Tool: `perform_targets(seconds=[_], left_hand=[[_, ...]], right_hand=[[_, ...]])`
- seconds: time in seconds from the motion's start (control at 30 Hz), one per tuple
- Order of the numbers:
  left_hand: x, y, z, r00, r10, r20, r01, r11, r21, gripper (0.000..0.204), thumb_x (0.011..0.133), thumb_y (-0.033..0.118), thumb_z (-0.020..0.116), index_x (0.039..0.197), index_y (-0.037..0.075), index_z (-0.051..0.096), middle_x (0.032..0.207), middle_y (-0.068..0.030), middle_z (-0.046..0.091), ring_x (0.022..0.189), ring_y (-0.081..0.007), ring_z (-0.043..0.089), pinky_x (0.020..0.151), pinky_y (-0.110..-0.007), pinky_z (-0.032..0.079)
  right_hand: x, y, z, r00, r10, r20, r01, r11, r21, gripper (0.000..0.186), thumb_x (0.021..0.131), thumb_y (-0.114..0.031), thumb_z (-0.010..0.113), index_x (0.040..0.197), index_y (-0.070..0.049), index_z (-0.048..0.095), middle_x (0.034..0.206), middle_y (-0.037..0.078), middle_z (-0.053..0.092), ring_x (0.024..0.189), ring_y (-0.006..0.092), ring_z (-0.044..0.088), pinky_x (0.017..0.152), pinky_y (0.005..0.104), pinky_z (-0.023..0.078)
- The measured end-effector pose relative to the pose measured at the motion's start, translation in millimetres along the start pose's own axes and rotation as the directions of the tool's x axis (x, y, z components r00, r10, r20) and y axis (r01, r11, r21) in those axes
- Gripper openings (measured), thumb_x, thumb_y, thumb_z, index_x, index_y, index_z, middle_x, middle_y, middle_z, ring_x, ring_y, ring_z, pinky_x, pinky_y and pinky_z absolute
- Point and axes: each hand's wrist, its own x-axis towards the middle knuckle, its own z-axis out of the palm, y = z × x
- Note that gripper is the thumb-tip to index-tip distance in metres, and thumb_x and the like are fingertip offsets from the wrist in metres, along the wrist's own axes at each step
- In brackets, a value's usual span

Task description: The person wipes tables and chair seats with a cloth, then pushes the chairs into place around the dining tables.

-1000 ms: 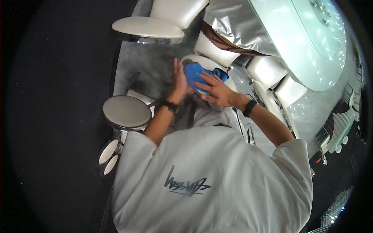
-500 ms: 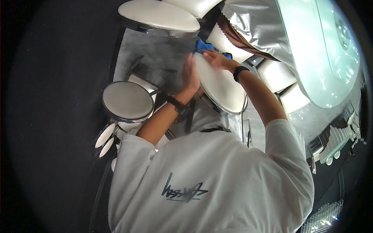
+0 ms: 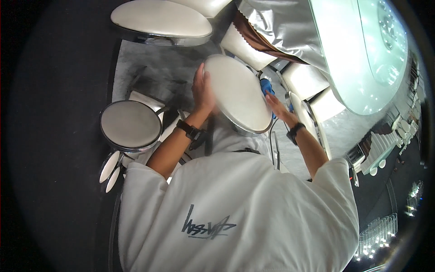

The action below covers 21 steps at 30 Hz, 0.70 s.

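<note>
An oval-backed white chair (image 3: 238, 93) with a shiny metal rim stands in front of me. At its left edge my left hand (image 3: 204, 93) grips the back, fingers pointing upward along the rim. My right hand (image 3: 280, 109) is at the right edge, its fingers pressing a blue cloth (image 3: 266, 86) against the rim. Part of the cloth is hidden behind the chair back and my fingers.
More oval-backed chairs stand at the far left (image 3: 161, 19) and near left (image 3: 130, 124). A round glass turntable (image 3: 353, 59) tops a table with a silver cloth (image 3: 285, 27) at the right. White seats (image 3: 306, 80) surround it. Dark floor (image 3: 54, 136) lies left.
My right hand has moved with the blue cloth from the top of the chair back down to its right edge. The left hand stays at the left edge. The view has shifted slightly.
</note>
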Motion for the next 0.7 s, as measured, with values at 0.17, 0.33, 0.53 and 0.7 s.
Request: perform_targets(seconds=[0.17,0.33,0.53,0.7], left_hand=[[1.1,4.2,5.0,0.999,-0.029,0.028,0.031,0.997,-0.070,0.053,0.107,0.032,0.046,0.147,-0.001,0.050,0.149,-0.0239,0.055,0.138,-0.0371,0.052,0.115,-0.042,0.040],[8.5,-14.0,5.1,1.000,0.000,0.025,0.001,0.998,-0.066,0.050,0.107,0.031,0.046,0.146,-0.001,0.053,0.148,-0.0232,0.056,0.137,-0.0356,0.054,0.114,-0.040,0.040],[3.4,2.0,1.9,0.999,-0.001,0.034,0.001,1.000,-0.017,0.051,0.108,0.032,0.046,0.146,0.000,0.053,0.148,-0.0222,0.057,0.136,-0.0342,0.055,0.114,-0.038,0.039],[5.5,-0.8,-2.5,0.997,-0.001,0.082,0.002,1.000,-0.013,0.050,0.109,0.032,0.045,0.146,-0.001,0.052,0.146,-0.0221,0.057,0.137,-0.0338,0.053,0.115,-0.037,0.038]], right_hand=[[-131.7,-100.8,-11.0,0.988,-0.125,0.093,0.148,0.940,-0.308,0.069,0.108,-0.053,0.041,0.162,-0.009,0.035,0.160,0.028,0.040,0.154,0.0422,0.028,0.125,0.0505,0.022],[-172.9,-163.2,-3.2,0.846,-0.451,0.284,0.530,0.767,-0.361,0.054,0.107,-0.044,0.042,0.150,-0.013,0.056,0.163,0.025,0.035,0.141,0.0477,0.036,0.121,0.0561,0.024],[-108.8,-183.8,13.3,0.629,-0.690,0.357,0.776,0.583,-0.241,0.047,0.106,-0.044,0.041,0.144,-0.025,0.063,0.140,0.018,0.046,0.130,0.0405,0.040,0.110,0.0531,0.029],[-46.0,-178.8,17.9,0.671,-0.713,0.202,0.727,0.582,-0.364,0.051,0.107,-0.048,0.037,0.151,-0.028,0.055,0.147,0.021,0.045,0.135,0.0434,0.040,0.116,0.0567,0.025]])
